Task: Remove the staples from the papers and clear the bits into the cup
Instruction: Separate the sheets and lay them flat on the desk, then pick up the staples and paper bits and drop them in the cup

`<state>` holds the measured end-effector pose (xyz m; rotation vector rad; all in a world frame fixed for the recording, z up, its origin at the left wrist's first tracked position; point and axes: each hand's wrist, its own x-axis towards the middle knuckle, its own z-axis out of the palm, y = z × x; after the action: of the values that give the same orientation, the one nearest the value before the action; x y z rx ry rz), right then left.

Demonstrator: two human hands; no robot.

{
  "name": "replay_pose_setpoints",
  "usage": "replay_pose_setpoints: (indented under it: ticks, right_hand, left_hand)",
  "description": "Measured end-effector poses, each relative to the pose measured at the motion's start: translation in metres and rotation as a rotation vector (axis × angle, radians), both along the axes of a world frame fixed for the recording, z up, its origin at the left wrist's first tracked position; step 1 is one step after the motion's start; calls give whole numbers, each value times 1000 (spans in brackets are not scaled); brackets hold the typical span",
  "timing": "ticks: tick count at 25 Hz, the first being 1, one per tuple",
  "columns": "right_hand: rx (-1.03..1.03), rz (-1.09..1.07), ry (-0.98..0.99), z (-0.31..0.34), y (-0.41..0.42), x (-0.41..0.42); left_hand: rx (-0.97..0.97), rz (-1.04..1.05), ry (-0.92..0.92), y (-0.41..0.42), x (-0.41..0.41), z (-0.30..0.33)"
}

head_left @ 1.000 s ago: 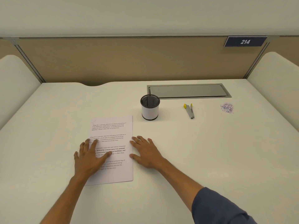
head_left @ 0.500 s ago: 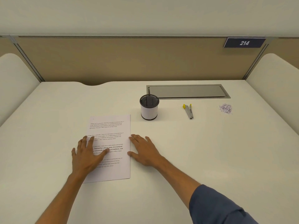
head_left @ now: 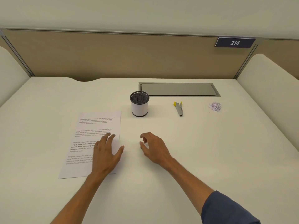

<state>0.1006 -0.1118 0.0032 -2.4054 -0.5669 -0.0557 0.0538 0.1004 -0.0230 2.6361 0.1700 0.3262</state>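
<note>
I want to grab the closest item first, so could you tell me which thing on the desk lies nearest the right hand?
The cup, standing just beyond the right hand; the staple remover and the bits lie farther right.

The white desk (head_left: 210,151) is bare on the right. Only the mesh cup (head_left: 139,104), the staple remover (head_left: 179,109) and a pile of bits (head_left: 215,107) sit farther back.

Desk (head_left: 210,151): off-white, plain. Paper (head_left: 90,126): white, four blocks of black print, some lines bold. Cup (head_left: 139,107): white wall, black mesh inside, black rim and base. Staple remover (head_left: 179,109): grey metal, yellow tips. Bits (head_left: 215,107): pale purple and white speckle. Partition (head_left: 113,55): tan. Hatch (head_left: 178,89): grey. Sign (head_left: 235,43): navy, white numerals 214. Sleeve (head_left: 226,209): slate blue.
</note>
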Motion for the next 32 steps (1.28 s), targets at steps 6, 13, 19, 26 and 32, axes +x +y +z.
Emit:
replay_pose_setpoints:
  ticks: [6,13,19,26,32]
  right_hand:
    - [12,-101,54,4,-69,3]
    - [-201,-124,239,-2,-142,10]
    - [-317,53,175,2,-149,12]
    - [-646,110,24,2,-134,15]
    - [-743,139,-38,25,-122,3]
  left_hand:
    - [-64,-81,-5,-63,1,-5]
    - [-25,-219,47,-118,7,-20]
    - [97,-209,35,-134,9,-30]
    - [119,-194,18,-137,10,-30]
    - [134,-189,57,-142,32,-25]
